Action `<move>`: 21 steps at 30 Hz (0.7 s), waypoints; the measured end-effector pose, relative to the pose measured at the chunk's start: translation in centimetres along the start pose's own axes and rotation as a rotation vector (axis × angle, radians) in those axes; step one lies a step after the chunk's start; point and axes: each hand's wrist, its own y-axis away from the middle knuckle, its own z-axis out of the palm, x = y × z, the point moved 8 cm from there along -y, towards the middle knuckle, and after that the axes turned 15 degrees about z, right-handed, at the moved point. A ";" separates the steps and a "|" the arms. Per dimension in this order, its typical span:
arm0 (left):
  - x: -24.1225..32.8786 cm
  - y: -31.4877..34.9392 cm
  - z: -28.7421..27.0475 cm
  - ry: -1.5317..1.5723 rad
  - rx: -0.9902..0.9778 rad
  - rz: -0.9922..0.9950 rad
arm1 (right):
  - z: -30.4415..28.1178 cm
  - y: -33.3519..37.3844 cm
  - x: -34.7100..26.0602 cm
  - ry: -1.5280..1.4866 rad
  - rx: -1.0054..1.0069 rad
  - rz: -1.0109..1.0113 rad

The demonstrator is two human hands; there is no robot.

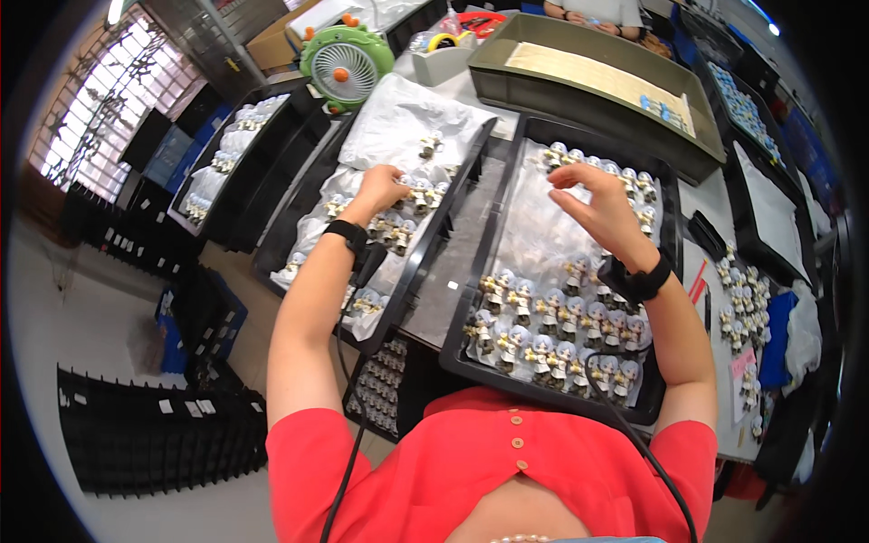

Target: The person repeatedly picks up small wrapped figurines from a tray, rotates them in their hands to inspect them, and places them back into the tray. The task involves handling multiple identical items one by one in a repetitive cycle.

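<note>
My left hand (382, 189) reaches into the left black tray (387, 331). Its fingers close at a small figurine (407, 187) with pale hair and a white outfit; the fingertips are partly hidden. Several like figurines (391, 232) lie beside it on white plastic film. Over the right black tray (465, 362) my right hand (595, 206) hovers with thumb and fingers curved apart, nothing visible between them. Rows of the same figurines (566, 312) fill that tray's near part, and another row (625, 174) lies along its far end. Each wrist wears a black band with a cable.
A green fan (348, 65) stands beyond the left tray. A large olive bin (579, 101) sits at the back, with a person's hands (605, 27) behind it. More figurines (744, 299) lie on the table at right. Another black tray (244, 185) is at far left.
</note>
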 end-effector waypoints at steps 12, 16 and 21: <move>9.4 0.9 -4.0 0.242 0.082 0.178 | 5.4 4.0 6.6 0.757 -0.709 0.125; 18.4 3.9 -3.1 0.715 -0.089 0.293 | 5.2 3.0 6.5 0.734 -0.744 0.218; 22.6 6.6 -0.1 0.792 -0.214 0.440 | 6.1 3.7 7.0 0.798 -0.831 0.410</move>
